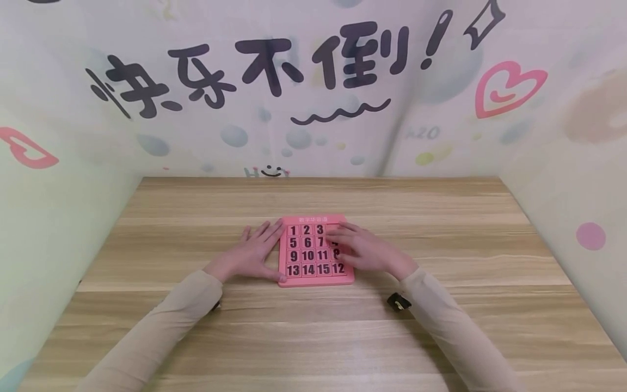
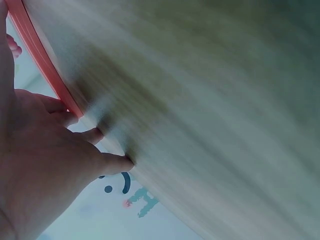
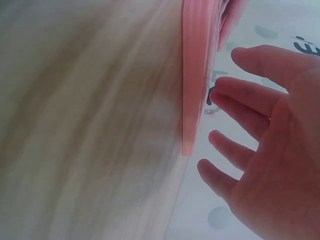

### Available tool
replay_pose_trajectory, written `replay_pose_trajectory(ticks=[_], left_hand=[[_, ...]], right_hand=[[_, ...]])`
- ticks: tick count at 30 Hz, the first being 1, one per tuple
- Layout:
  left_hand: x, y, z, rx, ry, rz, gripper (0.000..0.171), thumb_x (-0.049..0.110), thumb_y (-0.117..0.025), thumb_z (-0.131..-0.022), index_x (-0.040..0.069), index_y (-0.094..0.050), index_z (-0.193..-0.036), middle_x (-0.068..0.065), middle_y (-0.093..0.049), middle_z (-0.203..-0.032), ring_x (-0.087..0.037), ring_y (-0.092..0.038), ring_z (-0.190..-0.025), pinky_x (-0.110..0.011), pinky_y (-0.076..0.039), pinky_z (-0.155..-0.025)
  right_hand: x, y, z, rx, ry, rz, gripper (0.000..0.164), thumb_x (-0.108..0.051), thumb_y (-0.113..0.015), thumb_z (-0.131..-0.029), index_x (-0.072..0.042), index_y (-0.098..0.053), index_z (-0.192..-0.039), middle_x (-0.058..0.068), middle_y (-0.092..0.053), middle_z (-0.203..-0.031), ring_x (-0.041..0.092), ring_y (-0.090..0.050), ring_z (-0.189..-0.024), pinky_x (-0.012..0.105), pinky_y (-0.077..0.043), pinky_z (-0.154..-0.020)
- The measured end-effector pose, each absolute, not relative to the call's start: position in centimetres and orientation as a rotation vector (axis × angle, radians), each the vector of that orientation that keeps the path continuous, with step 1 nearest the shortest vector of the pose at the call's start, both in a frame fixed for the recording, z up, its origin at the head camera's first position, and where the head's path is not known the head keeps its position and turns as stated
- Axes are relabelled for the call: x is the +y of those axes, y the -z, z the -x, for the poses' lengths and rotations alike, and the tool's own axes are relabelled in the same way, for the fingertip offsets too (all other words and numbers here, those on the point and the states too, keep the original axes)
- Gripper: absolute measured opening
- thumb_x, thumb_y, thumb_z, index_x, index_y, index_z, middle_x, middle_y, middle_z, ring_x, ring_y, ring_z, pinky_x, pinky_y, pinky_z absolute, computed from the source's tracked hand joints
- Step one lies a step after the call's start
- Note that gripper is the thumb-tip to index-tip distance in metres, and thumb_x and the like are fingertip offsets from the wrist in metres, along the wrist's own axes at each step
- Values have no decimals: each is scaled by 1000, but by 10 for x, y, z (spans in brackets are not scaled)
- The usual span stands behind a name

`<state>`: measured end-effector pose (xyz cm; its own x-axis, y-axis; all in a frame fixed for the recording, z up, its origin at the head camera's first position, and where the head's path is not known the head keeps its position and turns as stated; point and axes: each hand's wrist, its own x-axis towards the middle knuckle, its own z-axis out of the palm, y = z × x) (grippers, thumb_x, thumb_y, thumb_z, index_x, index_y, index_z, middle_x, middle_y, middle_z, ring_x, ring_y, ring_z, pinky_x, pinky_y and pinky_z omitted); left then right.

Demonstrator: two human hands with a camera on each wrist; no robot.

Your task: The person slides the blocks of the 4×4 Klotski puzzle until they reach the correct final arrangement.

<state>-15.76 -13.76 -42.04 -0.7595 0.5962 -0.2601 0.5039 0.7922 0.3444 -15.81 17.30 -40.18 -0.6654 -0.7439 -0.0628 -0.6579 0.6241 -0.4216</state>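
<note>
A pink sliding number puzzle (image 1: 315, 281) lies flat on the table. Its top row shows tiles 1, 2 and 3, with a gap at the top right. Tile 4 stands at the right end of the second row, partly hidden by fingers, and tiles 8 and 12 are below it. With fingers spread, my left hand (image 1: 249, 256) rests along the puzzle's left edge, thumb at the near corner. My right hand (image 1: 364, 249) is over the right column, its fingertips close over tiles 4 and 8. In the right wrist view its fingers (image 3: 245, 97) are extended and apart.
The wooden table (image 1: 313, 348) meets a printed wall sheet (image 1: 186, 141) at the back, with more sheeting on both sides. A dark strap end (image 1: 399, 301) shows under the right wrist.
</note>
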Motion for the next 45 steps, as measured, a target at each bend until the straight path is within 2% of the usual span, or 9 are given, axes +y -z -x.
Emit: replay_pose_trajectory(ticks=[11, 25, 45], left_hand=[[-139, 421, 157, 2624, -354, -827, 125, 80, -59, -70, 8, -3, -155, -6, 6, -161, -35, 5, -145, -62, 5, -110], [-139, 422, 157, 2631, -355, -834, 125, 79, -60, -71, 7, -4, -155, -7, 5, -161, -36, 3, -145, -63, 4, -110], [-138, 418, 157, 2624, -383, -839, 125, 77, -63, -71, 6, -5, -155, -8, 4, -161, -37, 3, -145, -63, 5, -110]], right_hand=[[182, 404, 150, 2642, 493, 1172, 42, -23, -57, -97, -6, -55, -136, 14, -46, -144, 41, -28, -138, 56, -20, -112], [187, 408, 145, 2654, 524, 1186, 46, -21, -56, -97, -1, -52, -138, 18, -43, -146, 44, -28, -137, 57, -22, -111], [181, 403, 150, 2653, 540, 1120, 47, -22, -58, -96, -3, -51, -138, 18, -41, -147, 43, -29, -137, 56, -20, -112]])
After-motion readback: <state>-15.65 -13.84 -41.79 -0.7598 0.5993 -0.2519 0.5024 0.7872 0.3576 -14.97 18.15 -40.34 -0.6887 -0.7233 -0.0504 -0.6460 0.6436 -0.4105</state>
